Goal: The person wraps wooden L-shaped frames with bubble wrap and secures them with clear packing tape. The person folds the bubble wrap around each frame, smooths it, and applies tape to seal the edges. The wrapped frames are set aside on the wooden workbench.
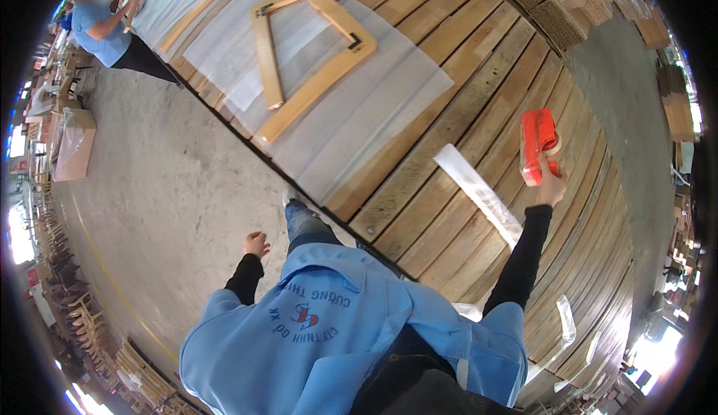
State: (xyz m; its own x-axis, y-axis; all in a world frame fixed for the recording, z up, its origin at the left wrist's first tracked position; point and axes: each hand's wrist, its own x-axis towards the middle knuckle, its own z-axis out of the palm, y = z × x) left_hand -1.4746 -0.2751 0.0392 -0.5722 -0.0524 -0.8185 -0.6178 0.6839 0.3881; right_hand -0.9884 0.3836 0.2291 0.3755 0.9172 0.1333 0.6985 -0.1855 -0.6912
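Note:
Over the slatted wooden table, my right hand (551, 186) is closed on the lower end of a red tape dispenser (532, 142) with a roll of tape on its right side. My left hand (256, 245) hangs over the floor beside the table, its fingers loosely curled and a little apart, with nothing visible in it. Between my body and the dispenser lies a long strip of white wrapping (475, 191) on the slats. Farther off, light wooden frame pieces (329, 63) with dark metal brackets rest on white foam sheeting (374, 108).
At the far left a person in a blue shirt (105, 34) stands at the table's edge, holding a wooden piece. Stacked cardboard (553, 11) is beyond the table at the upper right. A cardboard box (75, 142) stands on the left, near wooden parts (90, 314).

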